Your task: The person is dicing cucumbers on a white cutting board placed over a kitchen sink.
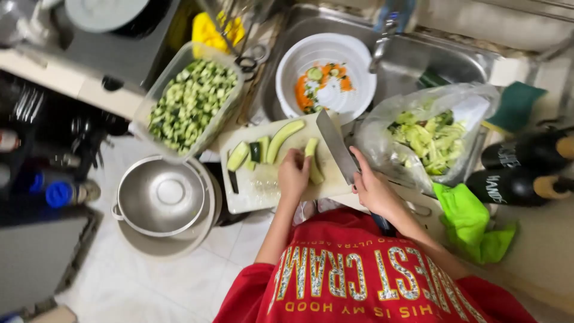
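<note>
A white cutting board (257, 188) lies across the counter edge with several lengthwise cucumber pieces (283, 139) on it. My left hand (293, 174) presses down on one cucumber strip (313, 164) near the board's middle. My right hand (373, 188) grips the handle of a broad cleaver (336, 145), whose blade stands over the board just right of that strip, tip pointing away from me.
A clear tub of diced cucumber (190, 103) sits left of the board. A white colander (326, 75) with vegetable scraps is in the steel sink (418, 57). A plastic bag of peelings (427, 134), green cloth (475, 221), dark bottles (526, 170) and a steel bowl (160, 195) surround me.
</note>
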